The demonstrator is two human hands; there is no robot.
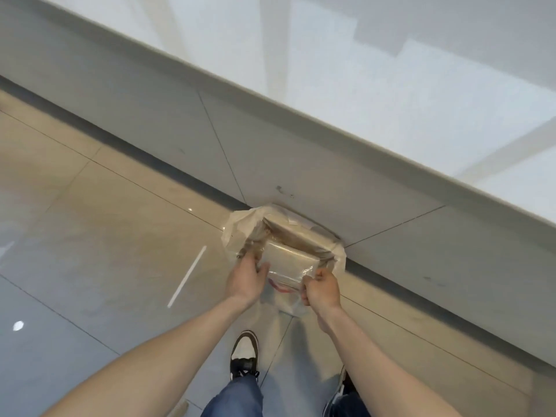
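Note:
A small waste bin (304,233) lined with a translucent plastic bag (240,227) stands on the floor against the counter's base. Its bag is folded over the rim. My left hand (248,279) holds the bag's edge at the bin's near-left rim. My right hand (322,288) grips a bunched bit of the clear plastic at the near-right rim. Between the hands the plastic stretches over the bin's opening, and a flat pale surface (290,260) shows through it. A red mark (279,288) shows on the plastic below the hands.
A white counter top (391,70) runs diagonally across the upper right, with grey cabinet fronts (301,164) beneath it. The beige tiled floor (105,221) is glossy. My two shoes (244,353) stand close behind the bin.

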